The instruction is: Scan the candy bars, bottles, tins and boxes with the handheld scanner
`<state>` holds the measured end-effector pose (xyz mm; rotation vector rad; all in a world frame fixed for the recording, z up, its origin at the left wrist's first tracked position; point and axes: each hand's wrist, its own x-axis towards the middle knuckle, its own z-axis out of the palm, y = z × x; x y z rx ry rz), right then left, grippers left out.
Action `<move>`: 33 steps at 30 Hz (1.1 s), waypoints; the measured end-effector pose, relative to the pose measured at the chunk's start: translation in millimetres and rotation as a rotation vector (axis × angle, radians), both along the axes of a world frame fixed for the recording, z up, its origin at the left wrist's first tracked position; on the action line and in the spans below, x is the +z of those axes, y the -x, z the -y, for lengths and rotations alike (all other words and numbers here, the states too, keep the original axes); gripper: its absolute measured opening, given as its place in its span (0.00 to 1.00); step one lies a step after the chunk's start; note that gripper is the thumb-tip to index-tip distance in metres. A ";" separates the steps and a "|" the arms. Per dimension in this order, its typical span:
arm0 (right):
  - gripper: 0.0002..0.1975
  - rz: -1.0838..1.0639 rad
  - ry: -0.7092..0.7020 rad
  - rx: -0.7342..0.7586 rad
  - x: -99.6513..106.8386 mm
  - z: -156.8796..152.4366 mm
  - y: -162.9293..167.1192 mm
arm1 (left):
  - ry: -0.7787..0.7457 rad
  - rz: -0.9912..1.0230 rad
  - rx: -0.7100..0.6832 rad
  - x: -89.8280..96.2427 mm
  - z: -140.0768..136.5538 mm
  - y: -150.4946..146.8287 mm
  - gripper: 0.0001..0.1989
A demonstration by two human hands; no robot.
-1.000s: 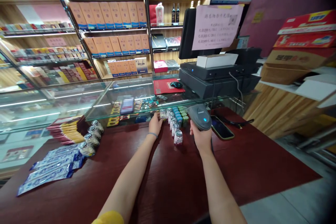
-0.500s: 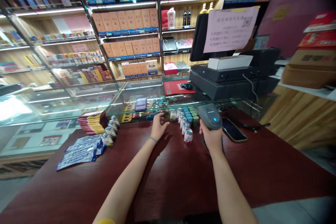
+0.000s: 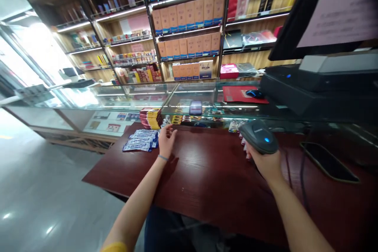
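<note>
My right hand (image 3: 265, 163) is wrapped around the handle of a dark grey barcode scanner (image 3: 260, 136) with a lit blue light. Partly behind the scanner is a group of small jars (image 3: 234, 125). My left hand (image 3: 167, 141) reaches over the table, fingers slightly bent and thumb apart, with nothing visible in it. It is nearest a row of small silvery jars (image 3: 166, 119), most of which it covers; whether it touches one I cannot tell. Blue-and-white sachets (image 3: 140, 140) lie fanned out to its left, with a stack of red-and-yellow packets (image 3: 150, 118) behind them.
The dark red table (image 3: 203, 177) meets a glass display counter (image 3: 183, 98). On the right lie a phone (image 3: 329, 161) and a cable. A mouse (image 3: 254, 93) rests on a red mat (image 3: 233, 93) beside the black till (image 3: 319, 90). Boxed goods fill the shelves behind.
The view has swung left. My left hand has moved leftward, away from the right-hand jars to the left row beside the sachets. The scanner stays in my right hand.
</note>
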<state>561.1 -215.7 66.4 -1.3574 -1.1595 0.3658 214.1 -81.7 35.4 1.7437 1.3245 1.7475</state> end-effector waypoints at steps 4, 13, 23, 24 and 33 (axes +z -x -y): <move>0.15 0.094 0.008 0.072 -5.5 -2.6 21.8 | -0.043 -0.034 0.201 -8.4 -0.2 43.6 0.18; 0.20 0.275 -0.012 0.101 -47.3 -15.0 38.4 | -0.016 -0.253 0.259 -31.7 -8.2 64.5 0.36; 0.21 0.317 0.044 0.139 -60.7 -12.9 34.5 | 0.280 -0.634 0.400 -26.5 4.3 50.2 0.31; 0.21 0.314 0.037 0.139 -62.3 -13.7 33.5 | 0.263 -0.611 0.382 -26.4 3.9 49.3 0.29; 0.21 0.359 0.011 0.142 -56.9 -7.5 35.3 | 0.146 0.392 -0.276 -18.7 13.1 24.3 0.41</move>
